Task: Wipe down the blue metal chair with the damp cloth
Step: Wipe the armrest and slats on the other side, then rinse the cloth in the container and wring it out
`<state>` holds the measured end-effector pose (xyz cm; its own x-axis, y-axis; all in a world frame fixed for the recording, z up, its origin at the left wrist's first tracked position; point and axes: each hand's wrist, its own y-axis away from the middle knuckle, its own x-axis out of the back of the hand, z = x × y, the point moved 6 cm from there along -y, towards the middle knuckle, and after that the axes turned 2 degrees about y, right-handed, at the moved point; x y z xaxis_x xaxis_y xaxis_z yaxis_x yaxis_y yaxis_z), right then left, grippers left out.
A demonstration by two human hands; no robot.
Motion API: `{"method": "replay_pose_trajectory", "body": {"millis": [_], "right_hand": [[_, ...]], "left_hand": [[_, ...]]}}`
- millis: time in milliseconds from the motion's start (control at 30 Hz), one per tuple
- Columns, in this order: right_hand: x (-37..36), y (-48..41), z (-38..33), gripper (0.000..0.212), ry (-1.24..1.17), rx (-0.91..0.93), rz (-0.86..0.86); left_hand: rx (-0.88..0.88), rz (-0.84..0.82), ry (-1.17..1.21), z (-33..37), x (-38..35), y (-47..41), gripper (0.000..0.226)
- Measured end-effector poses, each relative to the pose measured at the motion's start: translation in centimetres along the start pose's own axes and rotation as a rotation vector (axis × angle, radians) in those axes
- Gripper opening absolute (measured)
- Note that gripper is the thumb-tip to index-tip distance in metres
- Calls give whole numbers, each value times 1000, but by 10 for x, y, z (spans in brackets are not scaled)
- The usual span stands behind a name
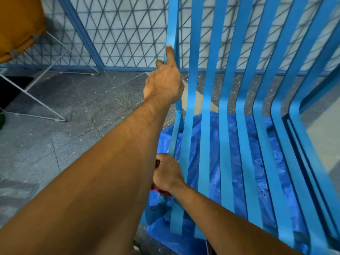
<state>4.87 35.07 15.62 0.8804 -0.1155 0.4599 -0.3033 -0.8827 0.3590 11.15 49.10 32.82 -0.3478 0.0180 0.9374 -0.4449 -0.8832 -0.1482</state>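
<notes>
On the slatted blue chair, left hand grip clamped round outermost slat, right hand clutching red cloth.

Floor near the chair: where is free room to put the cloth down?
Free: grey floor between the white wire frame and the blue chair. Crowded: blue plastic sheet under the slats, where the right hand holds the red cloth.

Both hands on blue chair
</notes>
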Motion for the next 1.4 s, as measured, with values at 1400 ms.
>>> {"method": "replay_pose_trajectory", "body": {"millis": [1400], "right_hand": [[197,384,96,41,-757,133,115]], "left_hand": [[213,-318,1209,65,17,439,15]]}}
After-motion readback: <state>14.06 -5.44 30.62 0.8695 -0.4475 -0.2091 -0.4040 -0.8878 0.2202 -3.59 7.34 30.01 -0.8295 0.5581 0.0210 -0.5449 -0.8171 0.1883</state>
